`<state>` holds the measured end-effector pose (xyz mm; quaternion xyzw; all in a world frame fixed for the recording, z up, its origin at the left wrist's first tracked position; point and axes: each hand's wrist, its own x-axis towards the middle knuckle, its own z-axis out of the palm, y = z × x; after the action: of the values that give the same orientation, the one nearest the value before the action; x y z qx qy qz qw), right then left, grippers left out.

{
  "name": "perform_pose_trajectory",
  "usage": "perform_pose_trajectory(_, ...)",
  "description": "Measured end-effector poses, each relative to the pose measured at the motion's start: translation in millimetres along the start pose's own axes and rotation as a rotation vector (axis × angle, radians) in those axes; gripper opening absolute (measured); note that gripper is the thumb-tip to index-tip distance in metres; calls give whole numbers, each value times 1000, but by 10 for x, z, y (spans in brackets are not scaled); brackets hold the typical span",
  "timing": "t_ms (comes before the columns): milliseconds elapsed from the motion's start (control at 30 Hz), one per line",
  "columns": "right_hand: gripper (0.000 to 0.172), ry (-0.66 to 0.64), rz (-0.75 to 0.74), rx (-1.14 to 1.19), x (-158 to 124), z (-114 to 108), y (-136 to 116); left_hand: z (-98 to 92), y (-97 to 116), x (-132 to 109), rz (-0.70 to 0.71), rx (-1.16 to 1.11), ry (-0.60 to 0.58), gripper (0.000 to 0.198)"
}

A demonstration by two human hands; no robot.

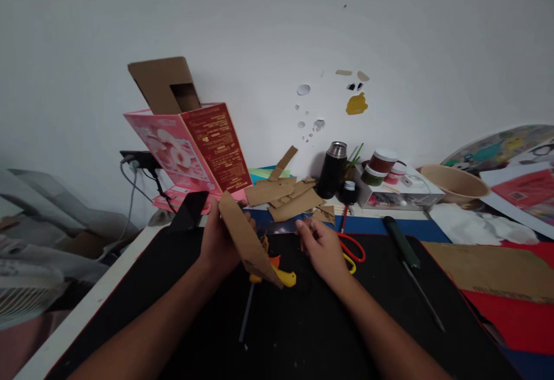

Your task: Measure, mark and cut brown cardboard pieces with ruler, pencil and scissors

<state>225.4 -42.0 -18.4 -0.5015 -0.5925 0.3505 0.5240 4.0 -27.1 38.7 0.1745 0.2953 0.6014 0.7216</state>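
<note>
My left hand (220, 239) grips a brown cardboard piece (247, 240) and holds it tilted above the black mat (303, 322). My right hand (322, 247) hovers just right of it with the fingers curled; whether they pinch anything I cannot make out. Under the cardboard lies a yellow and orange glue gun (283, 276) with a thin grey glue stick (246, 313) running toward me. Red and yellow scissors (352, 250) lie right beside my right hand.
Cardboard scraps (285, 192) are piled behind the hands. A pink and red box (194, 146) stands at the back left. A black flask (332, 169), paint jars (383, 166), a bowl (454, 181), a long screwdriver (411, 264) and a cardboard sheet (497, 264) are on the right.
</note>
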Motion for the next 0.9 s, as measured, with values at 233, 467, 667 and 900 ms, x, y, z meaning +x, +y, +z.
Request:
perform_pose_trajectory(233, 55, 23, 34, -7, 46, -38, 37, -40, 68, 39, 29, 2, 29, 67)
perform_pose_trajectory(467, 41, -19, -42, -225, 44, -42, 48, -77, 77, 94, 41, 10, 81, 67)
perform_pose_trajectory(667, 28, -32, -19, -292, 68, -58, 92, -141, 276, 142, 245, 243, 151, 69)
perform_pose_trajectory(900, 30, -33, 8, -125, 93, -38, 103, -490, 566, 23, 654, 722, 259, 50)
